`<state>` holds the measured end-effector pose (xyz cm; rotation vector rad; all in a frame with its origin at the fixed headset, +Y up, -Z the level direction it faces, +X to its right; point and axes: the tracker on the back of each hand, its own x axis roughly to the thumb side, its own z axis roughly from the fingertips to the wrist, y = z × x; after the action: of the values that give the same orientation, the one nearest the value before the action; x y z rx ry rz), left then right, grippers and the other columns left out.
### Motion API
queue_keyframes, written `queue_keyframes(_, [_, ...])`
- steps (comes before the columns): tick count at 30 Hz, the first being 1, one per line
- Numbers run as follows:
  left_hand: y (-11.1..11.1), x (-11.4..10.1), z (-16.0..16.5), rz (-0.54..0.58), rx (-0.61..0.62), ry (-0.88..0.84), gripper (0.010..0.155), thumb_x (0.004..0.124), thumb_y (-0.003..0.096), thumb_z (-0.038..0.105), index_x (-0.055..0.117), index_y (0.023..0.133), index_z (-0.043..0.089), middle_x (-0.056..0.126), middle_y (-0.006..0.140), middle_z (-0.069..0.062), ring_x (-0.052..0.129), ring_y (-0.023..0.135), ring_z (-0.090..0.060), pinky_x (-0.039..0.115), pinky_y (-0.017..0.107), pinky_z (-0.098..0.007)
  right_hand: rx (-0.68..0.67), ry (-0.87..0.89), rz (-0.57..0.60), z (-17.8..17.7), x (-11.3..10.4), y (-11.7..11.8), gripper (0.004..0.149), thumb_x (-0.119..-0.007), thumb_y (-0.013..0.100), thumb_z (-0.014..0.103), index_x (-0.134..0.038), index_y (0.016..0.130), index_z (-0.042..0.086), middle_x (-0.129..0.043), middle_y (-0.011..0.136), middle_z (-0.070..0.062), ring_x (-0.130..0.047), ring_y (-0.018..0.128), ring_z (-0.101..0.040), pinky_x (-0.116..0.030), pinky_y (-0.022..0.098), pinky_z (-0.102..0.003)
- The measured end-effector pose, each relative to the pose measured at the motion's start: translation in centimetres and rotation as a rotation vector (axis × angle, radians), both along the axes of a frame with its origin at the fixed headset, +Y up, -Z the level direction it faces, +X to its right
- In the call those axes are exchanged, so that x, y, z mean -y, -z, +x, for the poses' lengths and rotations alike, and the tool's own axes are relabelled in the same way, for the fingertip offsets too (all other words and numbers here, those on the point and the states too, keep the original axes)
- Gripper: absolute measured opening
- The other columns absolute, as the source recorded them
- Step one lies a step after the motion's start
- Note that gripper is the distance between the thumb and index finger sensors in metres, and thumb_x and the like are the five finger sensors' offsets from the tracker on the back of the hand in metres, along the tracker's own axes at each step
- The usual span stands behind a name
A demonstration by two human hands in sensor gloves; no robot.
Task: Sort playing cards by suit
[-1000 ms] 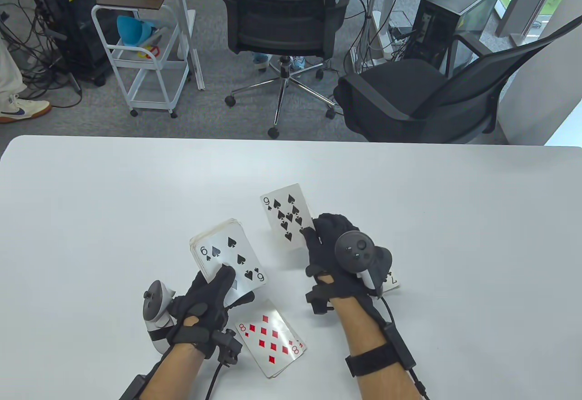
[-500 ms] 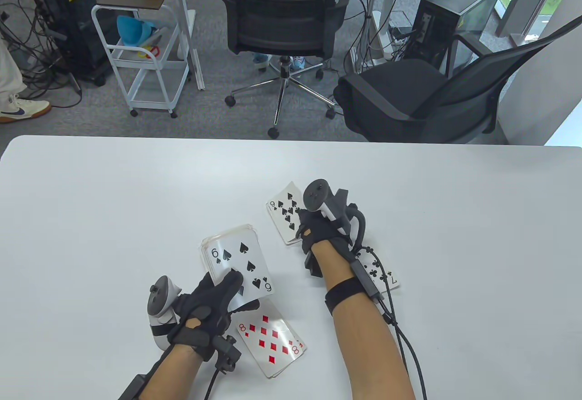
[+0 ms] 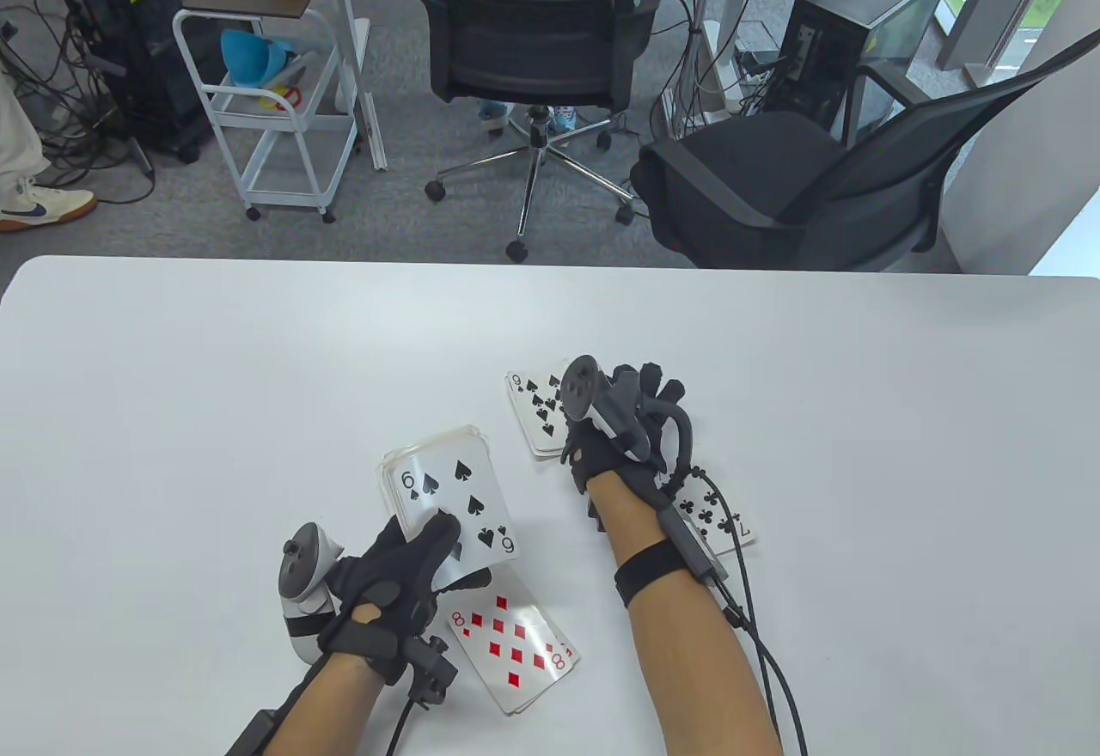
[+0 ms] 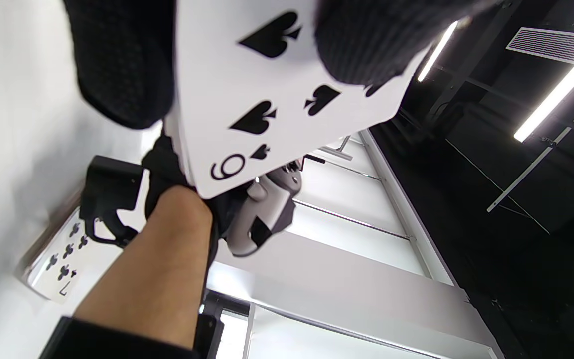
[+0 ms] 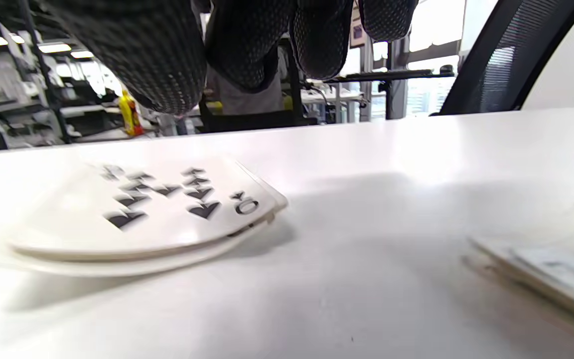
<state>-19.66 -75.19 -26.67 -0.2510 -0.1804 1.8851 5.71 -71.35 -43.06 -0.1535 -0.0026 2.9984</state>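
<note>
The thin, glossy white playing cards look light, slick and easily bent, so I judge each is best slid off and pinched at an edge. The left hand (image 3: 404,571) grips the face-up deck topped by a six of spades (image 3: 449,498), thumb across it. The right hand (image 3: 623,429) hovers released, holding nothing, just over the nine-of-spades pile (image 5: 167,209) on the white bench (image 3: 172,412); the eight-of-diamonds pile (image 3: 511,640) lies between the forearms.
</note>
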Motion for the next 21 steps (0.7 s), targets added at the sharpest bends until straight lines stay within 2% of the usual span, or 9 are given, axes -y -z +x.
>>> queue_keyframes(2, [0.0, 0.0, 0.0, -0.002, -0.006, 0.011, 0.056, 0.081, 0.0545, 0.045, 0.063, 0.103, 0.025, 0.081, 0.099, -0.002, 0.094, 0.085, -0.029, 0.094, 0.05, -0.042, -0.035, 0.114, 0.02, 0.3, -0.7, -1.6, 0.045, -0.085, 0.053, 0.048, -0.077, 0.083, 0.015, -0.055, 0.108, -0.018, -0.037, 0.105, -0.051, -0.03, 0.069, -0.075])
queue_keyframes(5, [0.1, 0.3, 0.0, -0.007, -0.013, 0.038, 0.055, 0.081, 0.0544, 0.044, 0.063, 0.103, 0.025, 0.081, 0.099, -0.002, 0.094, 0.084, -0.029, 0.094, 0.05, -0.042, -0.09, 0.416, 0.021, 0.5, -1.3, -5.0, 0.047, -0.085, 0.053, 0.047, -0.077, 0.083, 0.012, -0.052, 0.108, -0.021, -0.035, 0.105, -0.052, -0.026, 0.068, -0.076])
queue_keyframes(9, [0.2, 0.6, 0.1, -0.023, -0.032, 0.055, 0.056, 0.081, 0.0546, 0.044, 0.062, 0.103, 0.025, 0.081, 0.099, -0.002, 0.094, 0.084, -0.029, 0.093, 0.05, -0.042, -0.212, 0.498, 0.075, 0.5, -1.7, -8.7, 0.046, -0.079, 0.055, 0.05, -0.077, 0.084, 0.014, -0.054, 0.108, -0.019, -0.036, 0.105, -0.052, -0.028, 0.068, -0.076])
queue_keyframes(10, [0.1, 0.6, 0.0, -0.027, -0.038, 0.057, 0.056, 0.08, 0.0546, 0.044, 0.062, 0.103, 0.025, 0.08, 0.1, -0.002, 0.094, 0.085, -0.029, 0.093, 0.05, -0.042, -0.267, 0.565, 0.112, 0.5, -1.7, -9.6, 0.045, -0.077, 0.056, 0.05, -0.078, 0.083, 0.014, -0.055, 0.107, -0.02, -0.037, 0.104, -0.052, -0.029, 0.067, -0.076])
queue_keyframes(13, [0.1, 0.6, 0.0, -0.034, -0.043, 0.065, 0.056, 0.08, 0.0546, 0.044, 0.061, 0.104, 0.025, 0.08, 0.1, -0.002, 0.093, 0.085, -0.03, 0.093, 0.051, -0.042, -0.312, 0.715, 0.155, 0.5, -1.5, -12.0, 0.044, -0.076, 0.056, 0.049, -0.079, 0.082, 0.013, -0.057, 0.106, -0.019, -0.04, 0.103, -0.052, -0.028, 0.068, -0.076])
queue_keyframes(16, [0.1, 0.7, 0.1, -0.033, -0.043, 0.07, 0.056, 0.08, 0.0546, 0.044, 0.061, 0.104, 0.025, 0.08, 0.1, -0.002, 0.093, 0.085, -0.029, 0.093, 0.051, -0.042, -0.354, 0.718, 0.226, 0.3, -1.4, -13.6, 0.046, -0.075, 0.055, 0.05, -0.079, 0.082, 0.013, -0.059, 0.106, -0.019, -0.041, 0.103, -0.052, -0.029, 0.067, -0.076])
queue_keyframes(21, [0.0, 0.6, 0.3, -0.012, -0.02, 0.073, 0.056, 0.082, 0.0541, 0.043, 0.062, 0.103, 0.025, 0.081, 0.099, -0.001, 0.094, 0.085, -0.029, 0.094, 0.05, -0.042, -0.415, 0.678, 0.321, 0.0, -1.2, -15.0, 0.05, -0.075, 0.054, 0.054, -0.078, 0.083, 0.013, -0.06, 0.105, -0.018, -0.043, 0.103, -0.052, -0.031, 0.067, -0.075])
